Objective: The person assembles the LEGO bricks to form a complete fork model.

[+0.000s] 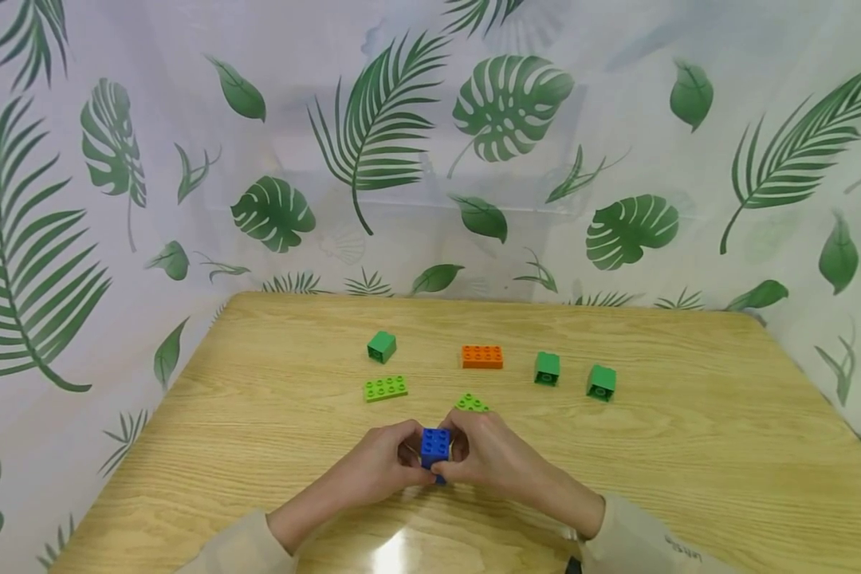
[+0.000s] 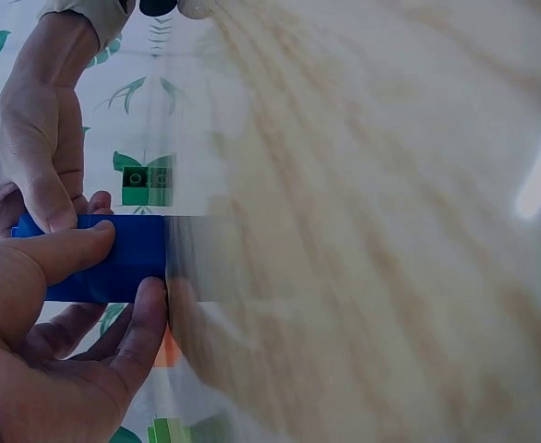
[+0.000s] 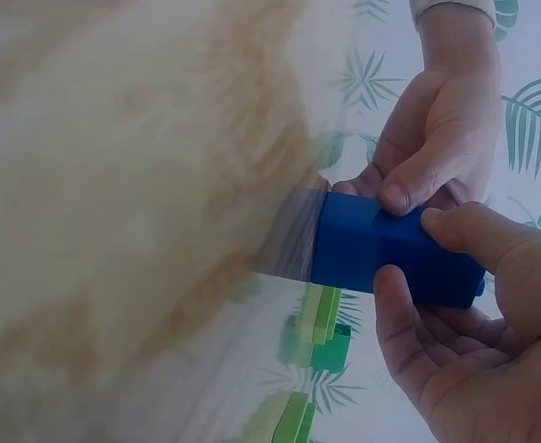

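Close to the table's front, both hands hold a blue toy brick stack (image 1: 435, 441) upright, studs facing up. A faint line crosses its side in the right wrist view, as if two blue bricks (image 3: 349, 235) sit one on the other. My left hand (image 1: 383, 460) pinches it from the left with thumb and fingers. From the right, my right hand (image 1: 493, 453) grips it, thumb on the near side. In the left wrist view the stack's lower end (image 2: 146, 258) meets the tabletop. Just beyond the right hand, a lime green brick (image 1: 471, 402) is partly hidden.
A flat lime brick (image 1: 386, 388) lies beyond the left hand, with a green brick (image 1: 382, 347) behind it. Farther back is an orange brick (image 1: 482, 357). Two green bricks (image 1: 547, 369) lie to the right. A leaf-patterned curtain (image 1: 402, 159) stands behind the wooden table (image 1: 689, 446).
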`<state>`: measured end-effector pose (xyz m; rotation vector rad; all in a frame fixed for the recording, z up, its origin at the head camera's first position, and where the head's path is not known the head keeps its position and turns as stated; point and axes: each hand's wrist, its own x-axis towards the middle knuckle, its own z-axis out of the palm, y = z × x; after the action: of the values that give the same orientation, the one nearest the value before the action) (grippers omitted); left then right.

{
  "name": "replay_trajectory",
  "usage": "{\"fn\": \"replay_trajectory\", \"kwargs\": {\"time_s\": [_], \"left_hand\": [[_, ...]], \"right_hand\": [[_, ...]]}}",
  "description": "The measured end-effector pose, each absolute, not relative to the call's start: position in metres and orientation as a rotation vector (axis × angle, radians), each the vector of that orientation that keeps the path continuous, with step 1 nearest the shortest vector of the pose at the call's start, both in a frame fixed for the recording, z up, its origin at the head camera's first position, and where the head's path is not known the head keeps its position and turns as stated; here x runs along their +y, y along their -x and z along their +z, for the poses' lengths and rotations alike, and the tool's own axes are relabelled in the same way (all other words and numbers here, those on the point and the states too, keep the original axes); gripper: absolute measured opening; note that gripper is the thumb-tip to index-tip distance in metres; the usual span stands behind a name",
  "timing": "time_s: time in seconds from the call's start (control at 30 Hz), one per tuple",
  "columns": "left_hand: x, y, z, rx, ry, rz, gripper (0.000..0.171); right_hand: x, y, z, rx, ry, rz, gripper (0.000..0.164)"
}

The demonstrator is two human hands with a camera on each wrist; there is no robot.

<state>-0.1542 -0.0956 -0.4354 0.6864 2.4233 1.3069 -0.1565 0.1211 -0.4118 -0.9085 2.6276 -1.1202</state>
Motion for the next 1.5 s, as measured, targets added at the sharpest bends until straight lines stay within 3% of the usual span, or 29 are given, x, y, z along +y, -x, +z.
{"fn": "replay_trajectory", "kwargs": {"time_s": [0.9,1.23,1.5], "left_hand": [[-0.096,0.154,-0.432,2.41,-0.665,1.295,0.029],[-0.1,0.154,-0.433,2.426,-0.628,1.28,0.029],[-0.116,0.159,-0.438,2.494,-0.555,1.241,0.028]], "right_hand": [[0.123,0.158,-0.414,2.587,0.88,-1.164,0.028],[0.136,0.162,-0.406,2.577,0.865,-1.095,0.046],[0.164,0.175,-0.399,2.756,0.844,-1.041,0.038]]}}
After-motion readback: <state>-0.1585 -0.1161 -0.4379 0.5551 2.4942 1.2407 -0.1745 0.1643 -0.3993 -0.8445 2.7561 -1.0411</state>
